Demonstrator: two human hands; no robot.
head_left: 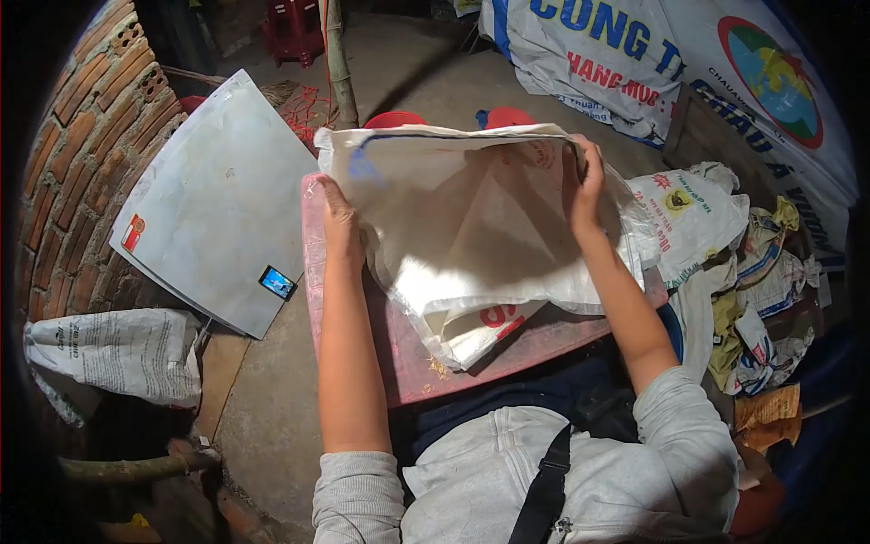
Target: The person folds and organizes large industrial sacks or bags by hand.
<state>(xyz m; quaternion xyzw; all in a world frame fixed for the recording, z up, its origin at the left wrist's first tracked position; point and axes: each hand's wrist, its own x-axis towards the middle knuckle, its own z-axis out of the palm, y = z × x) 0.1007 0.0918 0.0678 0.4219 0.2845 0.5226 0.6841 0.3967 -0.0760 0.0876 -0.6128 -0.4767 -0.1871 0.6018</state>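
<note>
A white woven sack (pixel 444 213) is spread between my two hands, its mouth gaping and a dark blue line running along the far edge. My left hand (pixel 339 216) grips the sack's left side, thumb uppermost. On the far right corner, my right hand (pixel 587 184) is closed around the edge, some of its fingers hidden by the cloth. Beneath it lies more white sacking with red print (pixel 498 325). All of this rests on a low pink table (pixel 408 367), where a few yellowish crumbs (pixel 438 366) lie near the front edge.
To the left, a phone (pixel 276 283) lies on a large pale board (pixel 217 195) beside a brick wall (pixel 100 136). A printed sack (pixel 684 218) and crumpled bags (pixel 766 299) are heaped on the right. Red stools (pixel 294 32) and a wooden pole (pixel 341 68) stand beyond the table.
</note>
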